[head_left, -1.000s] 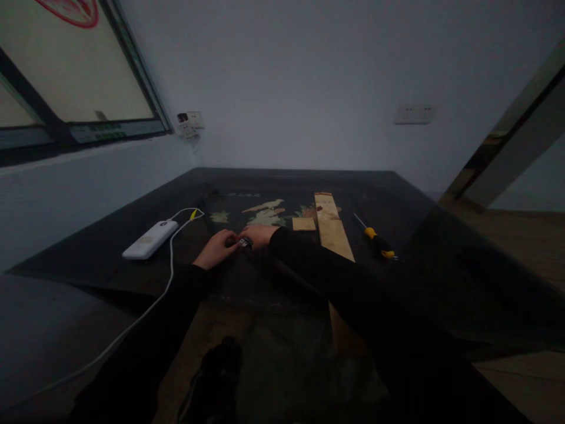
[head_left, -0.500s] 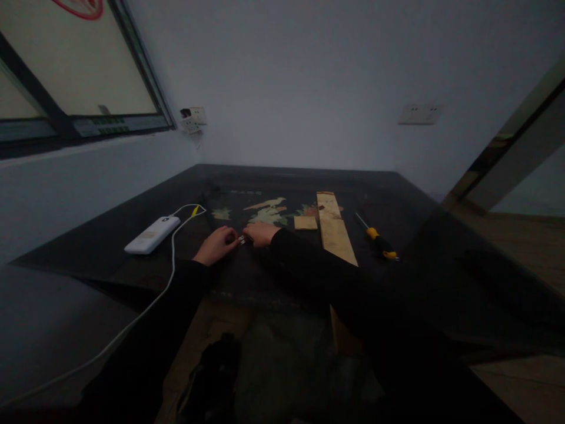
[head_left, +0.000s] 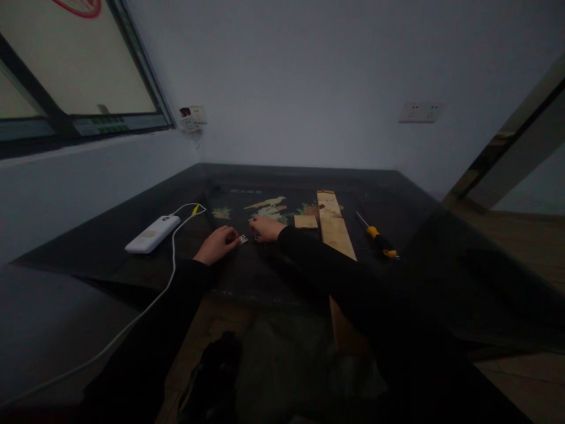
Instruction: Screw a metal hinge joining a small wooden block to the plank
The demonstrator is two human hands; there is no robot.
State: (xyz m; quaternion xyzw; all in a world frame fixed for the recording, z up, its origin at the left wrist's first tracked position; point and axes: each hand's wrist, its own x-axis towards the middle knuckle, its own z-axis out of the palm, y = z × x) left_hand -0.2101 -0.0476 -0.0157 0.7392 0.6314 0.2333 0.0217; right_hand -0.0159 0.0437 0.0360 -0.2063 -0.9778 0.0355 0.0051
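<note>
My left hand [head_left: 218, 244] pinches a small silvery metal plate with holes [head_left: 243, 239] between thumb and fingertips, low over the dark table [head_left: 265, 282]. Just to its right, my right hand [head_left: 266, 229] has its fingers curled down at the tabletop. A tiny shiny bit [head_left: 256, 236] shows under those fingers, too small to name. A small square wooden piece [head_left: 305, 222] lies right of my right hand, beside a long wooden board [head_left: 335, 232] that runs toward the near edge under my right sleeve.
A yellow-and-black screwdriver [head_left: 380, 242] lies right of the board. On the left is a white power bank [head_left: 152, 234], its white cable [head_left: 173, 259] running past my left wrist and off the near left. Walls border the table behind and left.
My right hand has moved slightly right, away from the metal plate, which now shows more fully. My left hand has stayed in place, still pinching.
</note>
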